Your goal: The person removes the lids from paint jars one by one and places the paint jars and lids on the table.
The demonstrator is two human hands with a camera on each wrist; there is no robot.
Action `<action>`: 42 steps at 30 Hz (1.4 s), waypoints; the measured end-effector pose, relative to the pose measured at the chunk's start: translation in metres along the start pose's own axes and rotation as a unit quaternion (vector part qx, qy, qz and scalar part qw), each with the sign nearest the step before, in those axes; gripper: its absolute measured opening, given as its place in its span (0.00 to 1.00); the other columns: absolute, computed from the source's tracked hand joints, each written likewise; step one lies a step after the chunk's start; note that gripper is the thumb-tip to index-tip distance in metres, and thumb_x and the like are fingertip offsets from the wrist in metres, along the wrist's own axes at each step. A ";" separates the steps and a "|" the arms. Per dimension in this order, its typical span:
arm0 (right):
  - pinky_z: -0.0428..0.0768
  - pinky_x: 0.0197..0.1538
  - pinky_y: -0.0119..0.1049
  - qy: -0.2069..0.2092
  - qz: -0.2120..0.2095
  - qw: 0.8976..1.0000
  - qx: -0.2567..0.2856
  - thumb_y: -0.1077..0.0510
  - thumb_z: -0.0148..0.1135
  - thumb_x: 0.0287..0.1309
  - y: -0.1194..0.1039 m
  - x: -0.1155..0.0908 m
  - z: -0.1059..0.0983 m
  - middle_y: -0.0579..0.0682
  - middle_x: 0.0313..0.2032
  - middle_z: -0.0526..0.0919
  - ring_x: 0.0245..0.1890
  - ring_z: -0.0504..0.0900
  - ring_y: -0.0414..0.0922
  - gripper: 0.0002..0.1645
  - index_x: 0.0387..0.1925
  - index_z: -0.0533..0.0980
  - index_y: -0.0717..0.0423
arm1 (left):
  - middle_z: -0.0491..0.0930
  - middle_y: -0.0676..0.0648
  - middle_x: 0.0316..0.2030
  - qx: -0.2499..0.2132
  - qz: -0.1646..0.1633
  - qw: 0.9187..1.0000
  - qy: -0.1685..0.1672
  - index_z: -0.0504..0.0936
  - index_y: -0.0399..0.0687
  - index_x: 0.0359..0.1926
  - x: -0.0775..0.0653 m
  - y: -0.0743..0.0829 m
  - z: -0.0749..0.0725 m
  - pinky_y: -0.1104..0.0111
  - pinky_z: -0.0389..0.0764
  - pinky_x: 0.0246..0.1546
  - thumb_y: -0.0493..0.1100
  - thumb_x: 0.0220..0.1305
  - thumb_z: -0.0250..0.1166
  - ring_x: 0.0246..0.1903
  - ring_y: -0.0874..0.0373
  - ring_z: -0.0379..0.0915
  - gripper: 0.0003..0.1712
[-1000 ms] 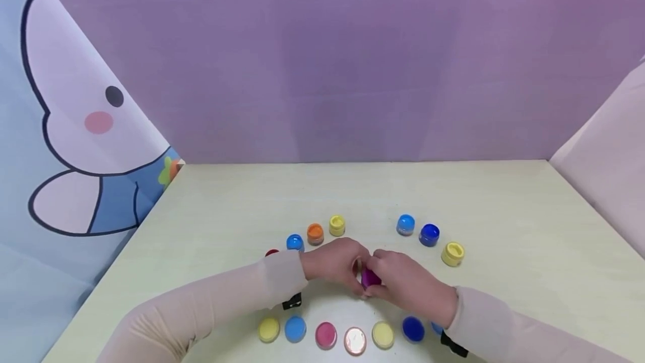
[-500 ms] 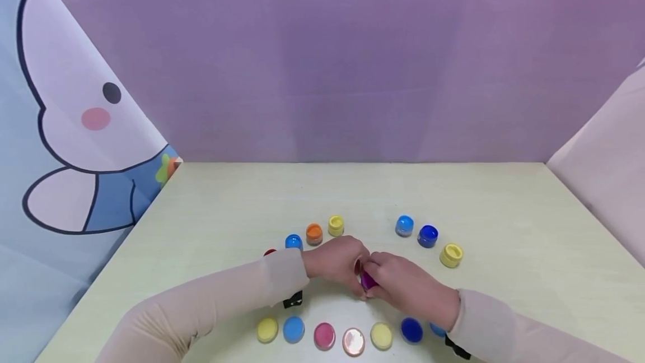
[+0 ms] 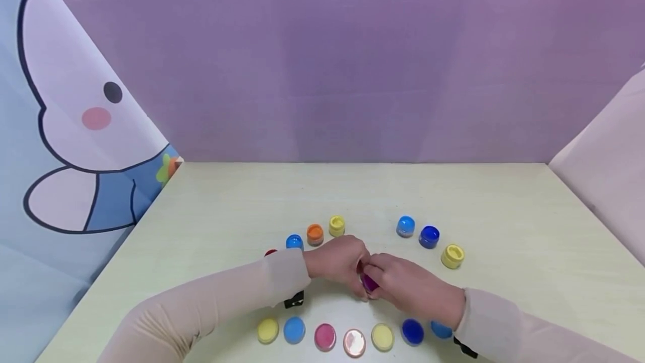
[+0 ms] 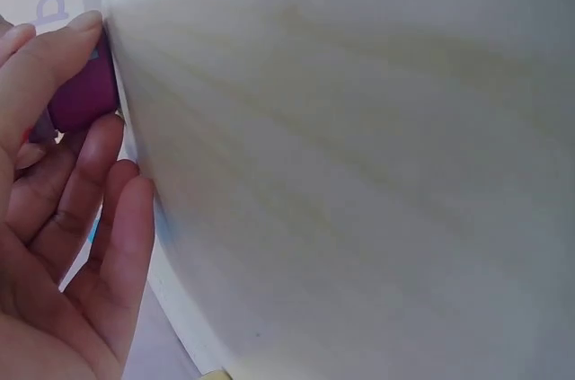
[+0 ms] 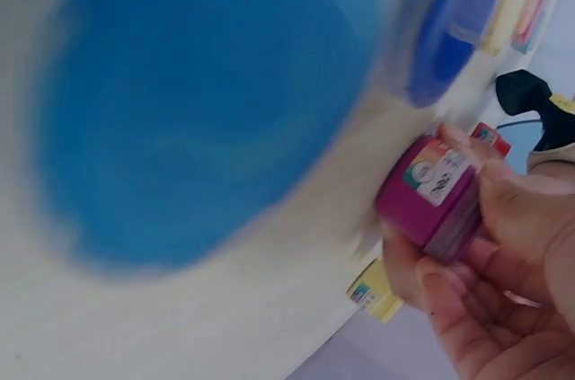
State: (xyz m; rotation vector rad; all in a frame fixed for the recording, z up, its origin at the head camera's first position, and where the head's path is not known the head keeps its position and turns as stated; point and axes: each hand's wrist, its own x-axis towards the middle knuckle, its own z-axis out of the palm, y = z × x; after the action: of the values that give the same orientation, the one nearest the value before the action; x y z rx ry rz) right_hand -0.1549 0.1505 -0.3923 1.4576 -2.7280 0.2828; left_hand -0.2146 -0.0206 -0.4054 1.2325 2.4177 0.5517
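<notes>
A small purple pot [image 3: 369, 283] with a paper label stands at the middle of the table, held between both hands. My left hand [image 3: 339, 262] grips it from the left; in the left wrist view the thumb and fingers lie on either side of the purple pot [image 4: 85, 92]. My right hand [image 3: 413, 287] holds it from the right, thumb on the near side. The label shows on the purple pot [image 5: 431, 184] in the right wrist view. In the head view the fingers cover most of it.
Behind the hands stand an orange pot [image 3: 314, 234], a yellow pot [image 3: 337, 226], a dark blue pot [image 3: 429, 236] and several others. Nearer me runs a row of round pieces, among them a pink one [image 3: 325, 336] and a light blue one [image 3: 441, 329] beside my right sleeve [image 3: 491, 324].
Both hands keep hold of the purple pot. My right hand and sleeve have shifted slightly rightward, so more of the light blue round piece shows.
</notes>
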 end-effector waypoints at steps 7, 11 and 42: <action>0.73 0.36 0.25 0.000 0.074 0.993 0.090 0.56 0.66 0.49 -0.001 0.001 -0.002 0.42 0.32 0.73 0.31 0.69 0.33 0.14 0.38 0.76 0.56 | 0.74 0.65 0.19 0.004 0.005 1.000 -0.003 0.83 0.54 0.33 0.000 -0.002 0.000 0.80 0.69 0.25 0.50 0.37 0.76 0.22 0.70 0.67 0.18; 0.72 0.35 0.25 0.000 0.080 0.991 0.109 0.57 0.66 0.48 -0.001 0.001 -0.003 0.40 0.31 0.72 0.29 0.68 0.32 0.12 0.36 0.76 0.55 | 0.74 0.65 0.20 0.004 0.006 1.000 -0.005 0.83 0.53 0.34 0.000 -0.002 0.000 0.80 0.69 0.25 0.50 0.38 0.75 0.22 0.70 0.67 0.18; 0.68 0.21 0.27 0.044 0.154 0.979 0.127 0.44 0.67 0.43 -0.007 -0.001 0.002 0.36 0.18 0.67 0.18 0.64 0.33 0.17 0.28 0.74 0.50 | 0.75 0.66 0.22 -0.043 0.042 0.998 -0.016 0.82 0.56 0.36 -0.004 -0.002 0.003 0.79 0.71 0.25 0.44 0.41 0.74 0.23 0.71 0.68 0.17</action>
State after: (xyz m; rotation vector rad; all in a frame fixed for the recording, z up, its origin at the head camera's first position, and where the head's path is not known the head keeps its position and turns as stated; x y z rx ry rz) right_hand -0.1485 0.1477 -0.3940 1.0241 -2.9225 0.7111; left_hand -0.2123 -0.0242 -0.4086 1.3015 2.2983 0.6494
